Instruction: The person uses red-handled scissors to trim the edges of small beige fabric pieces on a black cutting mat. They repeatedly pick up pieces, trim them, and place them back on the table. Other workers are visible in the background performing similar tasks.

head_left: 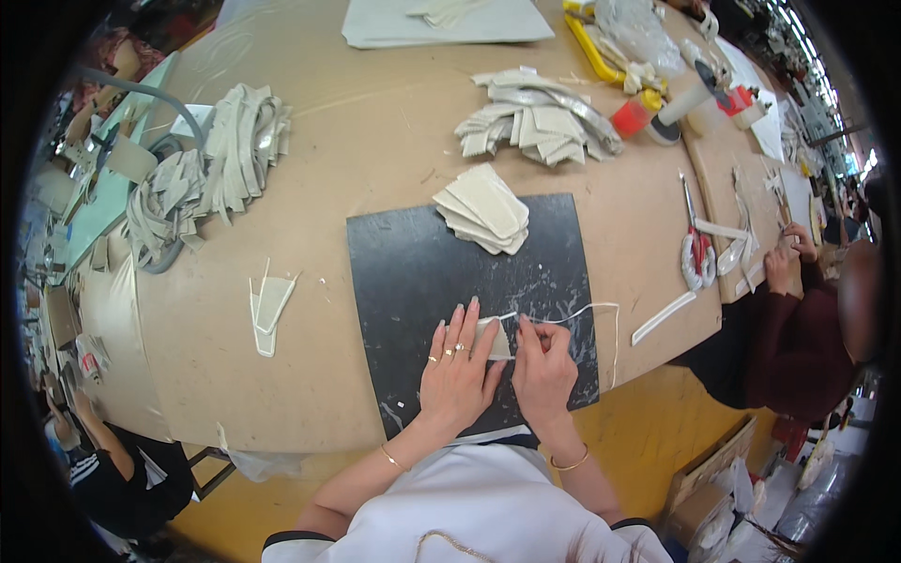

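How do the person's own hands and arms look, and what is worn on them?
The left hand wears gold-coloured rings on several fingers, and a thin gold-coloured bracelet circles its wrist. I see no ring on the right hand; a gold-coloured bangle is on its wrist. The forearms are bare below short white sleeves with dark edges.

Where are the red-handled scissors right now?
In the head view, the scissors lie on the tan table, right of the black mat and the person's right hand, just above a flat white strip in the picture.
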A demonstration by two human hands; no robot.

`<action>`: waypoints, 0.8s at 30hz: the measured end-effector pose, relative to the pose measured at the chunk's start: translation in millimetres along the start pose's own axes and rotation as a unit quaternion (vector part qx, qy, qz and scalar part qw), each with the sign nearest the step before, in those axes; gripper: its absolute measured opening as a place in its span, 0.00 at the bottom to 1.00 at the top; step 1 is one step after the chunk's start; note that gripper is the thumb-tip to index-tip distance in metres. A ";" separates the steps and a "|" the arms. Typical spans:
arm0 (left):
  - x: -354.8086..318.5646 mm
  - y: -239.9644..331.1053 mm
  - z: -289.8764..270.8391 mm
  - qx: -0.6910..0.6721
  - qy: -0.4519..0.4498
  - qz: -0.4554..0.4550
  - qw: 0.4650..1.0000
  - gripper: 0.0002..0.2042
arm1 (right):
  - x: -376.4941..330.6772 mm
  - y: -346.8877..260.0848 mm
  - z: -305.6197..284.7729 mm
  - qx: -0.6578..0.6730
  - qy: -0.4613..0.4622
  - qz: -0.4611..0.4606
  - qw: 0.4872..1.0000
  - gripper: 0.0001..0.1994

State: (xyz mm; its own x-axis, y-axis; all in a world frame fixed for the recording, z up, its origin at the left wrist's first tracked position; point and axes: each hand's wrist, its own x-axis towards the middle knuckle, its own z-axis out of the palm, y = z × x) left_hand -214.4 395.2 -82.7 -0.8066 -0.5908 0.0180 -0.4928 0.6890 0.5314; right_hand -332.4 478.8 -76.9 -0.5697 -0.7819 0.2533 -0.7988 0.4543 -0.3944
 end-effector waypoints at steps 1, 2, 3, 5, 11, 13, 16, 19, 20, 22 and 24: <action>-0.1 0.5 0.3 -0.001 0.001 0.002 1.000 0.27 | 0.1 -0.6 -0.4 0.000 -0.003 0.005 1.000 0.14; -0.4 0.1 0.2 -0.001 0.006 0.004 1.000 0.27 | -0.2 -1.3 -0.4 0.005 0.001 0.009 1.000 0.13; -0.3 -0.2 0.5 0.000 0.006 0.003 1.000 0.27 | 0.2 -1.9 0.0 0.015 0.000 0.012 1.000 0.13; 0.1 -1.6 1.0 0.005 0.019 0.014 1.000 0.27 | 2.8 0.4 -0.2 0.017 0.015 0.002 1.000 0.15; 1.7 -6.1 3.9 0.029 0.036 0.038 0.998 0.26 | 10.8 6.6 4.2 0.029 0.036 -0.025 0.999 0.16; 1.8 -6.4 3.9 0.033 0.037 0.044 0.998 0.27 | 13.1 5.7 7.4 0.016 0.052 -0.043 0.998 0.15; 1.9 -6.0 3.3 0.033 0.037 0.042 0.998 0.27 | 14.8 3.4 11.1 0.012 0.061 -0.048 0.997 0.14; 2.5 -6.1 3.3 0.034 0.038 0.043 0.998 0.27 | 14.6 3.4 12.6 0.009 0.071 -0.056 0.996 0.13; 2.2 -5.8 3.6 0.034 0.033 0.041 0.998 0.27 | 13.9 3.8 12.6 0.009 0.076 -0.062 0.995 0.13; 1.8 -5.5 3.9 0.028 0.037 0.043 0.998 0.27 | 12.5 3.9 12.4 0.012 0.065 -0.053 0.996 0.12; 2.2 -5.9 3.7 0.027 0.040 0.043 0.998 0.27 | 11.7 2.8 12.4 0.040 0.057 -0.027 0.997 0.12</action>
State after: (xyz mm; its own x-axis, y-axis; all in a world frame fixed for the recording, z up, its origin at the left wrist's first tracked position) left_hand -214.5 391.3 -88.9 -0.8189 -0.5590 0.1300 -0.4420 0.7588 0.4784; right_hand -338.9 465.7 -85.9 -0.5491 -0.7479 0.3730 -0.8129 0.3740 -0.4465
